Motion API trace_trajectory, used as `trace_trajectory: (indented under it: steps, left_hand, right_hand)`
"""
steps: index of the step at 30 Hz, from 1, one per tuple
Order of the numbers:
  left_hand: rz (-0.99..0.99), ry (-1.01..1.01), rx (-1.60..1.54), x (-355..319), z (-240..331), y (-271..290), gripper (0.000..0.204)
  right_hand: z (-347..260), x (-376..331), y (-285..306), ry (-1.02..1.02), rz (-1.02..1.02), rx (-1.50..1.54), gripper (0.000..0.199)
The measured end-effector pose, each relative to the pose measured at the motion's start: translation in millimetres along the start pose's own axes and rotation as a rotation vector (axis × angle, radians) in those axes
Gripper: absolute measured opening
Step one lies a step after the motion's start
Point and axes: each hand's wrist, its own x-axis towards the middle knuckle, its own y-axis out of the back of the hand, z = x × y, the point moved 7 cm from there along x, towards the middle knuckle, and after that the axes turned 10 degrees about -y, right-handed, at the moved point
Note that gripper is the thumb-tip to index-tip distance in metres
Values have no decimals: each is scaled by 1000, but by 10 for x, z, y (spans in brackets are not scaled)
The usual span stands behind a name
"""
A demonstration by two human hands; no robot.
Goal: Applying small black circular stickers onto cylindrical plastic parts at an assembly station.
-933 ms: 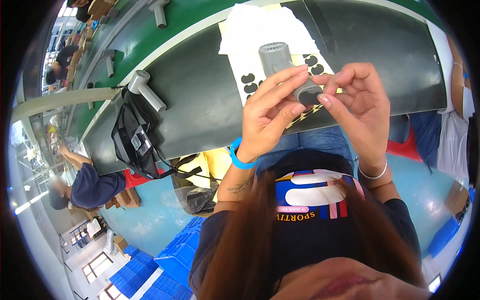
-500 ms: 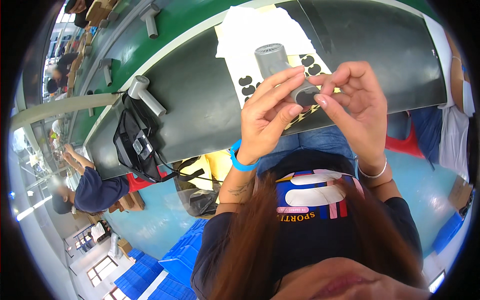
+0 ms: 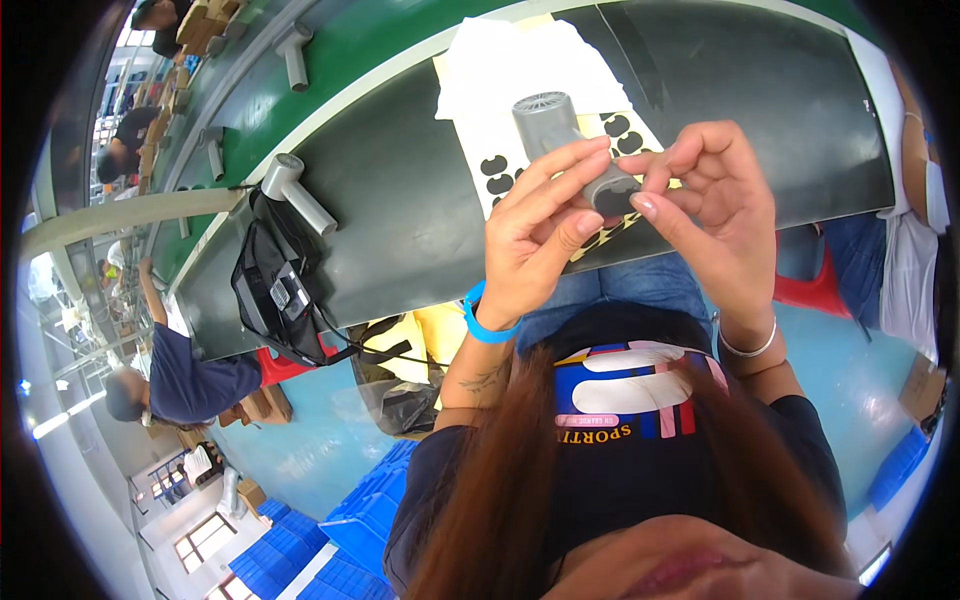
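You're in factory assembly hall, seated at line. Long green conveyor [image 3: 350, 60] runs toward 11 o'clock, carrying grey hair dryers [image 3: 296, 190] spaced along it. Dark work mat [image 3: 420, 200] at your station, sticker sheet [image 3: 500, 175] at 12. Other workers [image 3: 170, 375] seated at 9 o'clock. Stacked blue crates [image 3: 345, 520] at 7, painted blue floor [image 3: 300, 440].

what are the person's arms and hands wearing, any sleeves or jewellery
Both hands are bare, with no gloves. The left hand has a bright blue band round the wrist, and a small dark tattoo marks that forearm. The right hand has a thin silver bangle at the wrist. Short dark sleeves end at the upper arms, so the forearms are uncovered.
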Motion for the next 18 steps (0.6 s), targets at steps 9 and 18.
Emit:
trace_trajectory:
  steps: [9,18]
  left_hand:
    - [-8,-5,5,6,13,-21,36]
    - [-16,-7,7,-22,11,-52,35]
  right_hand:
    - [9,-17,1,-24,-3,-20,31]
    - [26,-43,13,-30,15,-20,31]
